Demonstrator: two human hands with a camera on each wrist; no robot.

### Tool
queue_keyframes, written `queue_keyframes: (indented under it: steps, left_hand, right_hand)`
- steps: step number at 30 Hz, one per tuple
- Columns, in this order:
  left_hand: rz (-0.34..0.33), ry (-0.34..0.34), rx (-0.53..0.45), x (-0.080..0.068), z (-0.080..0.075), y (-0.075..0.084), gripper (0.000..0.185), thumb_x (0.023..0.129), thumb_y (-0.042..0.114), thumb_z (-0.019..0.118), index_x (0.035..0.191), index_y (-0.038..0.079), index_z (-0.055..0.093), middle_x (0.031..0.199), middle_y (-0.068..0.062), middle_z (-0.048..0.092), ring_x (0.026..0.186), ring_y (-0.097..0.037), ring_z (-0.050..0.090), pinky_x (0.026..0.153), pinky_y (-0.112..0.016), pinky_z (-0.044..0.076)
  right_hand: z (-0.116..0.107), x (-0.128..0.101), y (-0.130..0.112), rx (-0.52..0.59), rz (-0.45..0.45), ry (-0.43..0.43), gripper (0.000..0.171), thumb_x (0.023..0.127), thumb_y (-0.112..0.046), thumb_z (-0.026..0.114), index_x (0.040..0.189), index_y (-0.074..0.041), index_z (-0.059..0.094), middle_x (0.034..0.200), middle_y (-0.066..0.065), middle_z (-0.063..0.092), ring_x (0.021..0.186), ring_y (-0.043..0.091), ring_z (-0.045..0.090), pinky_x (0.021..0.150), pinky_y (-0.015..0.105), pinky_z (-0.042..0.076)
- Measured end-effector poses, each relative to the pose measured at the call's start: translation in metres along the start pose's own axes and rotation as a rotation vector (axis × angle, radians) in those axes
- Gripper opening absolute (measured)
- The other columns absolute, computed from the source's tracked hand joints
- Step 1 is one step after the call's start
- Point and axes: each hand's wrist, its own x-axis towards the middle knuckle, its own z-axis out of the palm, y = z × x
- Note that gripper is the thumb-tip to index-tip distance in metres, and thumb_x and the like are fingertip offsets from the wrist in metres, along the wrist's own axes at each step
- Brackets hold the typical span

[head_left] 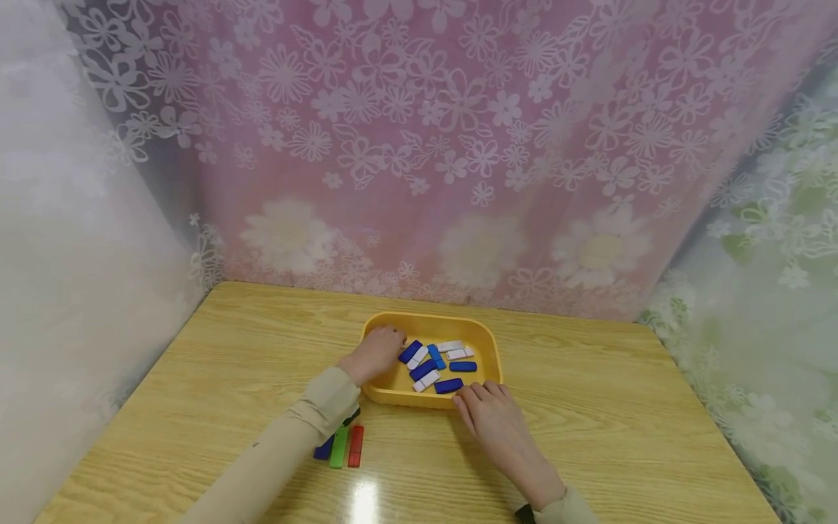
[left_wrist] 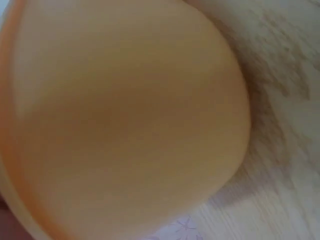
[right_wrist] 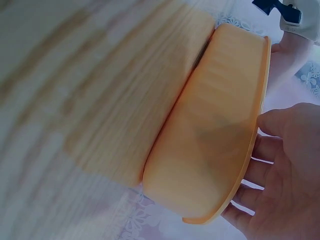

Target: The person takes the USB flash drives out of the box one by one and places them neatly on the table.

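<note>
A yellow plastic tray point(head_left: 412, 399) holds several small blue and white sticks that look like USB sticks point(head_left: 424, 370). My left hand point(head_left: 374, 355) grips the tray's left rim, its fingers curled over the edge; its fingertips are partly hidden. In the left wrist view the tray's outer wall point(left_wrist: 145, 125) fills most of the picture. At the front right corner my right hand point(head_left: 497, 422) holds the rim. The right wrist view shows that hand's thumb point(right_wrist: 274, 122) at the rim, with the fingers reaching behind it.
Left of the tray's front, a green stick point(head_left: 338, 447), a red stick point(head_left: 356, 446) and a blue stick point(head_left: 324, 447) lie side by side on the wooden table point(head_left: 589, 437), partly under the left sleeve point(head_left: 281, 444). A pink flowered curtain point(head_left: 419, 182) hangs behind the table.
</note>
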Motion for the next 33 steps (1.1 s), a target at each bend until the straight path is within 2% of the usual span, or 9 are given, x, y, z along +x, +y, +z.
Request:
queue_keyframes:
  steps: [8,15,20,24,28,33]
  left_hand:
    - [-0.034,0.018,-0.034,0.0026,0.0046,-0.0007,0.012,0.098,-0.001,0.060,0.107,0.004,0.066,0.102,-0.012,0.065,0.095,-0.026,0.062,0.085,-0.039,0.053]
    - [-0.044,0.001,-0.034,0.0009,0.0042,0.0005,0.015,0.099,-0.004,0.057,0.109,0.003,0.066,0.103,-0.012,0.063,0.093,-0.026,0.061,0.083,-0.038,0.054]
    - [-0.027,-0.034,-0.040,-0.0003,0.0035,0.0017,0.018,0.097,-0.002,0.061,0.112,0.004,0.069,0.103,-0.013,0.063,0.095,-0.027,0.060,0.085,-0.040,0.053]
    - [-0.001,-0.050,-0.081,-0.0014,0.0035,0.0023,0.022,0.092,-0.007,0.065,0.108,0.007,0.067,0.099,-0.011,0.065,0.089,-0.024,0.058,0.083,-0.039,0.052]
    - [0.018,-0.053,-0.119,-0.0028,0.0030,0.0031,0.027,0.086,-0.011,0.070,0.105,0.008,0.064,0.094,-0.009,0.067,0.079,-0.020,0.054,0.075,-0.034,0.050]
    - [-0.006,-0.074,-0.226,-0.0044,0.0028,0.0045,0.027,0.089,-0.004,0.074,0.111,0.006,0.063,0.078,-0.004,0.061,0.065,-0.016,0.050,0.059,-0.026,0.042]
  right_hand:
    - [-0.0004,0.0002,-0.0008,-0.001,0.003,0.007,0.013,0.098,-0.020,0.068,0.087,-0.013,0.066,0.079,-0.001,0.064,0.075,0.019,0.054,0.075,0.039,0.049]
    - [-0.0001,0.0003,-0.0007,-0.004,-0.013,0.018,0.013,0.097,-0.020,0.069,0.087,-0.013,0.066,0.078,-0.002,0.064,0.074,0.018,0.054,0.073,0.037,0.048]
    - [-0.0002,0.0000,-0.0007,0.002,-0.014,0.024,0.013,0.096,-0.019,0.069,0.086,-0.012,0.065,0.078,-0.002,0.063,0.075,0.019,0.053,0.073,0.038,0.048]
    - [0.0003,0.0000,-0.0003,0.000,-0.014,0.024,0.015,0.096,-0.019,0.069,0.084,-0.013,0.064,0.077,-0.002,0.062,0.074,0.019,0.053,0.074,0.039,0.048]
    - [0.0006,0.0000,-0.0003,-0.004,-0.013,0.021,0.013,0.096,-0.019,0.069,0.086,-0.011,0.065,0.078,-0.001,0.063,0.074,0.019,0.053,0.074,0.039,0.048]
    - [0.0008,-0.0003,-0.0002,-0.004,-0.011,0.021,0.013,0.096,-0.019,0.069,0.087,-0.011,0.065,0.078,-0.001,0.063,0.075,0.019,0.053,0.074,0.039,0.048]
